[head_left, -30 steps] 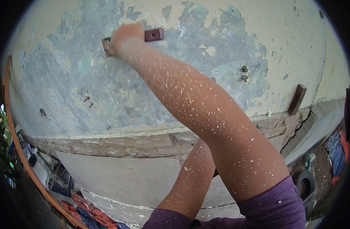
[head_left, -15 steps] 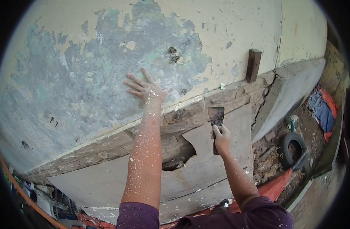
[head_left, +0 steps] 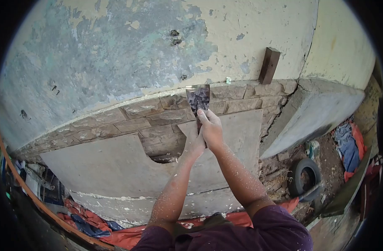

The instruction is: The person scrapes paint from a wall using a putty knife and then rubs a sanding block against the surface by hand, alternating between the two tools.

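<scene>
A putty knife (head_left: 198, 96) with a wide, smudged metal blade points up toward the wall, held in front of the stone ledge. My right hand (head_left: 212, 130) is closed round its handle, the thumb lying up near the base of the blade. My left hand (head_left: 193, 144) is closed against the lower handle from the left side, touching my right hand; its fingers are partly hidden. Ahead is the wall (head_left: 116, 54), where cream paint has peeled to a grey-green patch. White paint flakes speckle both forearms.
Below the wall runs a stone-block band (head_left: 141, 108), with a grey board (head_left: 99, 163) with a cutout leaning against it. A brown wooden block (head_left: 269, 66) juts out at the right. A tyre (head_left: 296, 180) and red sheeting (head_left: 124, 236) lie on the ground.
My left hand has come off the peeled wall and down to the putty knife's handle. The putty knife and my right hand have moved left and up. The view has tilted downward.
</scene>
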Demonstrator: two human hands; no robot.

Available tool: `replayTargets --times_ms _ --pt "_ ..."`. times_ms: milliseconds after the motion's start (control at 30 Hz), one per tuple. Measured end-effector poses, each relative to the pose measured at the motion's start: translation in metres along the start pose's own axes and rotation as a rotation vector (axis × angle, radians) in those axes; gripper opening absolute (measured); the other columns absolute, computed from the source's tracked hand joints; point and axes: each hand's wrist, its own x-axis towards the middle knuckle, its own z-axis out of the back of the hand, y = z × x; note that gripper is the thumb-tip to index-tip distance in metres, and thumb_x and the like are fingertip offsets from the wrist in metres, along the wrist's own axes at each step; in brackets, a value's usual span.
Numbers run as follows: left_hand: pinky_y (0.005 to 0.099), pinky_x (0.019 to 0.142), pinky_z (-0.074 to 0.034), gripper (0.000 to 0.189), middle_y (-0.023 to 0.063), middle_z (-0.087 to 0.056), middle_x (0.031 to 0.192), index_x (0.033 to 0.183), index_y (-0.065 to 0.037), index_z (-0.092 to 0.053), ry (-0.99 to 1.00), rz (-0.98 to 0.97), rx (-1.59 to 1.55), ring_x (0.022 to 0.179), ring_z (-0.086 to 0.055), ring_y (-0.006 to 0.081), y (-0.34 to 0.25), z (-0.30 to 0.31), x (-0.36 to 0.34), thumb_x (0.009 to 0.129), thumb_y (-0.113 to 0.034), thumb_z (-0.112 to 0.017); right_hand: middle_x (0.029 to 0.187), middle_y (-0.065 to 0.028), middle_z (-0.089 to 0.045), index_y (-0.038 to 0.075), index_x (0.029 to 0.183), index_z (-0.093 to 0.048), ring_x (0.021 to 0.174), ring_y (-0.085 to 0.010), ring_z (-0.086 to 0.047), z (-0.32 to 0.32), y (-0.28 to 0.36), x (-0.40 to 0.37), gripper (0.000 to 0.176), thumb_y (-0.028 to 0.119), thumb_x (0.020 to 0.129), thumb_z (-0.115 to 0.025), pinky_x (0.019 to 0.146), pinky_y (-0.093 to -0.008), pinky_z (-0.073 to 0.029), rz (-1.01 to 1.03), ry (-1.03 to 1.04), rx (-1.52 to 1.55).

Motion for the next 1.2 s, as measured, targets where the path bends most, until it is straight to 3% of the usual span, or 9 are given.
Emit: replayTargets --times_ms 33,67,267,333,633,733,800,1000,1200 --pt "0.0266 0.071 -0.049 0.052 0.011 -0.061 0.105 0.136 -0.003 -0.04 -0.078 -0.041 -0.028 0.09 -0.061 0.0162 0.003 -0.005 0.001 0.098 -0.038 -0.045 0.102 -0.0083 -0.059 -0.005 0.106 -0.062 0.091 -0.0126 -0.053 0.005 0.005 0.003 0.03 0.021 0.093 -0.056 0.08 -0.0275 -0.042 -0.075 0.041 0.017" --pt "0.0232 0.053 -0.044 0.039 0.0036 -0.06 0.083 0.123 -0.002 -0.048 -0.046 -0.008 -0.02 0.061 -0.056 0.01 -0.009 -0.004 0.002 0.098 -0.033 -0.045 0.111 -0.0124 -0.058 -0.004 0.112 -0.06 0.099 -0.0171 -0.054 0.01 0.019 0.006 0.035 0.025 0.092 -0.059 0.085 -0.0304 -0.042 -0.069 0.088 -0.004" --pt "0.0248 0.046 -0.038 0.02 -0.0025 -0.049 0.062 0.095 -0.005 -0.052 -0.22 -0.025 0.034 0.05 -0.047 0.0065 -0.016 0.018 0.01 0.096 -0.025 -0.05 0.11 -0.0128 -0.06 0.0 0.119 -0.056 0.101 -0.0187 -0.056 0.043 0.031 0.064 0.039 0.025 0.091 -0.061 0.087 -0.0298 -0.043 0.403 -0.03 -0.348" --pt "0.0254 0.043 -0.038 0.025 -0.002 -0.048 0.058 0.092 -0.004 -0.052 -0.259 -0.006 0.103 0.047 -0.047 0.0073 -0.007 0.034 0.014 0.096 -0.028 -0.05 0.116 -0.019 -0.056 0.0 0.115 -0.056 0.109 -0.0329 -0.053 0.053 0.055 0.087 0.043 0.033 0.088 -0.062 0.096 -0.0399 -0.04 0.46 -0.024 -0.448" --pt "0.0315 0.046 -0.041 0.026 0.0039 -0.053 0.057 0.09 -0.003 -0.055 -0.463 0.026 0.282 0.049 -0.054 0.013 0.07 0.089 -0.008 0.094 -0.029 -0.051 0.148 -0.0166 -0.026 0.016 0.138 -0.041 0.138 -0.0348 -0.022 0.035 0.116 0.255 0.061 0.052 0.089 -0.05 0.111 -0.0488 -0.02 0.922 -0.452 -0.877" --pt "0.0446 0.06 -0.044 0.038 0.0181 -0.058 0.065 0.089 -0.001 -0.055 -0.474 0.017 0.643 0.064 -0.061 0.0356 0.072 0.112 0.003 0.092 -0.038 -0.051 0.147 -0.0201 -0.031 0.01 0.137 -0.044 0.138 -0.0389 -0.025 0.01 0.121 0.282 0.062 0.047 0.088 -0.048 0.11 -0.0521 -0.022 1.047 -0.693 -1.079" --pt "0.046 0.061 -0.043 0.039 0.0199 -0.059 0.067 0.088 -0.001 -0.055 -0.46 0.006 0.726 0.066 -0.06 0.0386 0.05 0.125 0.01 0.092 -0.04 -0.051 0.156 -0.0136 -0.003 0.014 0.147 -0.027 0.142 -0.0392 0.003 0.002 0.118 0.293 0.074 0.052 0.087 -0.047 0.112 -0.0559 -0.003 0.88 -0.698 -1.158" --pt "0.0485 0.063 -0.043 0.041 0.0236 -0.06 0.071 0.088 -0.002 -0.055 -0.434 -0.036 0.822 0.072 -0.06 0.0431 0.05 0.159 0.047 0.092 -0.042 -0.05 0.156 -0.0121 -0.009 0.017 0.145 -0.032 0.143 -0.0373 -0.002 0.005 0.104 0.295 0.072 0.052 0.085 -0.049 0.112 -0.0559 -0.005 0.976 -0.734 -1.145" --pt "0.0462 0.061 -0.044 0.036 0.0194 -0.06 0.065 0.088 -0.003 -0.055 -0.153 -0.1 0.592 0.068 -0.06 0.0414 0.033 0.097 0.1 0.092 -0.038 -0.049 0.155 -0.0116 -0.017 0.017 0.144 -0.036 0.142 -0.0382 -0.008 0.011 0.107 0.299 0.062 0.04 0.087 -0.047 0.112 -0.0559 -0.007 1.083 -0.733 -1.039"
